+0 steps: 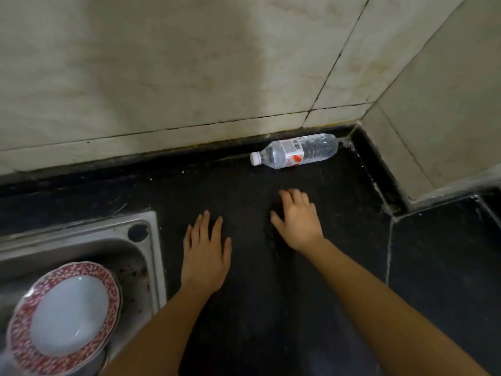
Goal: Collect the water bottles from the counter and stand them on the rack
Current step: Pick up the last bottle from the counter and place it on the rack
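We see one water bottle (pixel 295 151) lying on its side on the dark tabletop (pixel 244 191), at the back right, w/ its base pushed toward the corner where the two tiled walls (pixel 162 71) meet and its white cap (pixel 255 158) pointing left; it's clear plastic w/ a white label showing a barcode and a red mark, and it sits just beside the back wall's foot. Both hands are bare and empty, held over the tabletop w/ palms down. The left hand (pixel 206 253) is flat, fingers straight and slightly spread, grip wide w/ nothing in it, just right of the sink (pixel 151 240) edge. The right hand (pixel 298 221) is further forward and nearer the bottle, fingers curled a bit downward, thumb out to the left, grip loosely wide and holding nothing; there's a clear gap of bare tabletop btwn its fingertips and the bottle, so no contact. We can't tell if either palm actually touches the surface. At lower left the steel sink holds a white plate (pixel 67 316) w/ a red patterned rim, tilted in the basin. To the right a seam splits the tabletop into two dark slabs. No rack is in view
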A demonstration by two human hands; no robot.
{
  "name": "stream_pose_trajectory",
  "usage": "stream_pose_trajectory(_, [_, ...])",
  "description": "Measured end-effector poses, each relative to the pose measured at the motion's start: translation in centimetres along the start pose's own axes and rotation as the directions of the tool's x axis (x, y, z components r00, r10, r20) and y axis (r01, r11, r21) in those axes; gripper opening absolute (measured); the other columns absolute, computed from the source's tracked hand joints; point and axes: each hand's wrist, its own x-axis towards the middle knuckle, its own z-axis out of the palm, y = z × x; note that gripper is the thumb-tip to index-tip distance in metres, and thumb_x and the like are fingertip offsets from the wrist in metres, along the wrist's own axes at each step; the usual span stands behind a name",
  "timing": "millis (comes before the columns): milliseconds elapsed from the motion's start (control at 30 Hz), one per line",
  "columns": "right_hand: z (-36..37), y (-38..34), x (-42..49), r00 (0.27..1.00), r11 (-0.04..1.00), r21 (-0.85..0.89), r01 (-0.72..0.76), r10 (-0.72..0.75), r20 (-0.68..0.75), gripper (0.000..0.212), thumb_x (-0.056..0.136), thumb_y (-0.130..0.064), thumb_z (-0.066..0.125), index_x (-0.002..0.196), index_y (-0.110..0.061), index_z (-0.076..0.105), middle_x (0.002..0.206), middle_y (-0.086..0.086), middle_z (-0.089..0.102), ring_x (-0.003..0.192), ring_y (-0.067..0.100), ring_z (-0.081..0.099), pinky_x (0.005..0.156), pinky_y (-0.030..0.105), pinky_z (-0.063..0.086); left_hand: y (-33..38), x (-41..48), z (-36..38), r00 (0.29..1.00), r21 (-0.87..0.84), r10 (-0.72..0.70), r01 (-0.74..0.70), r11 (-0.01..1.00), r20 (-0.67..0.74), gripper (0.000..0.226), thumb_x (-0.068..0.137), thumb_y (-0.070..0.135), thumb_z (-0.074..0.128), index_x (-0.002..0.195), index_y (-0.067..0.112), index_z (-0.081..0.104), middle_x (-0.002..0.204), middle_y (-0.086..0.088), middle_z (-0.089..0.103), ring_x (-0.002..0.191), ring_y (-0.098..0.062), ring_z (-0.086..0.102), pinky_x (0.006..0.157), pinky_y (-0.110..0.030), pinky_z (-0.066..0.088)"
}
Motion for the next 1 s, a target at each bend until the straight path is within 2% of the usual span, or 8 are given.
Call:
stream_pose_trajectory(167, [-1.3, -2.0, 6.6, 0.982, 0.985, -0.135, 0.109, -0.128, -0.142, 0.054, 0.094, -0.024, 0.052, 0.143, -0.009, 0.036, 0.147, 0.013, 0.036, 0.135, 0.03, 0.031, 0.107, 0.041, 0.029, 0.2, 0.1, -0.1, 0.999, 0.041, -0.028, 0.027, 0.999, 0.026, 0.061, 0.092, 0.047, 0.019, 0.142, 0.017, 0.038, 0.152, -0.012, 0.031, 0.142, -0.026, 0.025, 0.114, -0.043, 0.013])
stream_pose_trajectory(333, [-1.6, -3.2, 10.7, 0.972, 0.888, -0.417, 0.194, -0.232, -0.04, 0.064, 0.092, -0.015, 0.054, 0.148, -0.007, 0.025, 0.149, 0.012, 0.035, 0.136, 0.031, 0.028, 0.108, 0.041, 0.026, 0.1, 0.2, 0.0, 1.0, 0.05, -0.02, 0.019, 0.999, 0.024, 0.057, 0.092, 0.045, 0.026, 0.139, 0.016, 0.043, 0.148, -0.013, 0.038, 0.138, -0.028, 0.034, 0.112, -0.045, 0.022])
stream_pose_trajectory(467, [-2.7, -4.1, 11.1, 0.951, 0.688, -0.678, 0.258, -0.305, 0.052, 0.064, 0.088, -0.017, 0.06, 0.144, -0.003, 0.031, 0.141, 0.015, 0.04, 0.133, 0.032, 0.029, 0.102, 0.039, 0.032, 0.0, 0.2, 0.1, 1.0, 0.054, -0.014, 0.013, 0.998, 0.018, 0.056, 0.092, 0.045, 0.029, 0.137, 0.015, 0.045, 0.147, -0.013, 0.041, 0.136, -0.028, 0.037, 0.111, -0.044, 0.023])
stream_pose_trajectory(667, [-3.8, -2.4, 7.6, 0.905, 0.554, -0.758, 0.345, -0.41, 0.112, 0.059, 0.086, -0.017, 0.062, 0.139, -0.003, 0.038, 0.135, 0.015, 0.047, 0.127, 0.031, 0.037, 0.099, 0.039, 0.036, 0.1, 0.1, -0.4, 0.999, 0.039, -0.01, 0.008, 0.999, 0.054, 0.059, 0.093, 0.046, 0.022, 0.142, 0.017, 0.038, 0.151, -0.012, 0.033, 0.141, -0.027, 0.028, 0.113, -0.043, 0.015])
stream_pose_trajectory(800, [-6.3, -0.4, 4.1, 0.9, 0.605, -0.757, 0.248, -0.433, -0.052, 0.043, 0.068, -0.017, 0.077, 0.107, -0.005, 0.063, 0.102, 0.012, 0.064, 0.1, 0.03, 0.056, 0.08, 0.038, 0.047, 0.3, 0.0, -1.0, 0.997, -0.009, 0.013, -0.012, 1.0, 0.07, 0.057, 0.097, 0.045, 0.021, 0.148, 0.019, 0.025, 0.158, -0.009, 0.018, 0.146, -0.024, 0.014, 0.115, -0.04, 0.003])
stream_pose_trajectory(867, [-7.6, 1.2, 1.9, 0.879, 0.706, -0.684, 0.18, -0.428, -0.21, 0.039, 0.061, -0.014, 0.081, 0.094, -0.002, 0.066, 0.089, 0.015, 0.065, 0.087, 0.033, 0.06, 0.073, 0.038, 0.051, 0.5, -0.2, -1.1, 0.994, -0.026, 0.021, -0.018, 1.0, 0.108, 0.057, 0.099, 0.044, 0.023, 0.15, 0.021, 0.015, 0.159, -0.008, 0.008, 0.147, -0.023, 0.005, 0.116, -0.039, -0.002])
stream_pose_trajectory(933, [-9.1, 2.8, -0.7, 0.858, 0.838, -0.533, 0.117, -0.356, -0.371, 0.033, 0.065, -0.012, 0.08, 0.091, 0.002, 0.065, 0.083, 0.019, 0.064, 0.079, 0.037, 0.06, 0.067, 0.039, 0.051, 0.6, -0.3, -1.6, 0.992, -0.017, 0.026, -0.024, 1.0, 0.122, 0.057, 0.099, 0.043, 0.022, 0.151, 0.021, 0.011, 0.16, -0.009, 0.005, 0.147, -0.024, 0.002, 0.118, -0.04, 0.0])
stream_pose_trajectory(1000, [-10.5, 4.4, -3.4, 0.85, 0.969, -0.245, 0.02, -0.146, -0.506, 0.029, 0.075, -0.013, 0.074, 0.095, 0.004, 0.064, 0.087, 0.022, 0.064, 0.083, 0.04, 0.058, 0.066, 0.042, 0.049, 0.9, -0.3, -2.5, 0.984, 0.03, 0.033, -0.038, 0.999, 0.174, 0.057, 0.1, 0.042, 0.017, 0.151, 0.019, 0.005, 0.16, -0.01, 0.001, 0.147, -0.025, 0.0, 0.119, -0.041, 0.002])
